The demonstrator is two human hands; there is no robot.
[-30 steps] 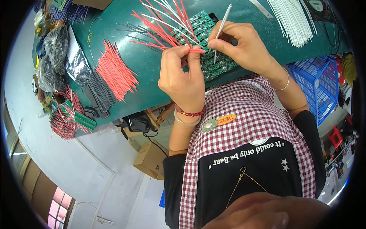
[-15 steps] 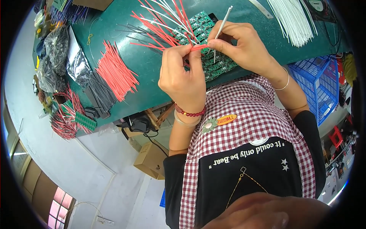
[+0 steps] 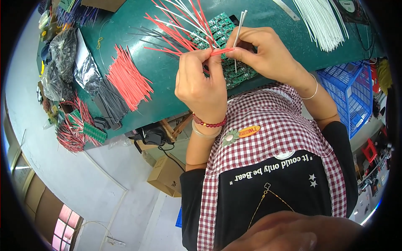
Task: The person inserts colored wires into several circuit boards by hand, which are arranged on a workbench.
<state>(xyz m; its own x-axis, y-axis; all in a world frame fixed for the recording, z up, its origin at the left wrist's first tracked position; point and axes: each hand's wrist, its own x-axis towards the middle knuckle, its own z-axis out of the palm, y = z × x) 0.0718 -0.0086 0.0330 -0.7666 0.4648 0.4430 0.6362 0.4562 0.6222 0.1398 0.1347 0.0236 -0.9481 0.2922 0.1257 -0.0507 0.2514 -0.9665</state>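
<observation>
My left hand [image 3: 197,83] is closed, thumb and finger pinching a few short red wires [image 3: 222,51] over the boards. The far ends of those wires meet the fingertips of my right hand [image 3: 268,48], which is also closed. Thin white wires [image 3: 240,27] stand almost upright in the right hand's grip and poke out below its fingers. Beneath both hands lies a panel of green circuit boards [image 3: 222,26]. Red, white and black wires [image 3: 178,31] fan out across its left side; my fingers hide where they end.
On the green table [image 3: 161,94], red wires [image 3: 129,79] and black wires [image 3: 112,100] lie in bundles to the left. Bagged parts [image 3: 58,58] and wired boards [image 3: 88,129] sit at its left edge. White wires [image 3: 320,25] lie far right, above a blue plastic basket [image 3: 347,94].
The white wires in my right hand have swung more upright, and two tips now show at the top. Both hands have shifted only slightly, still joined by the red wires.
</observation>
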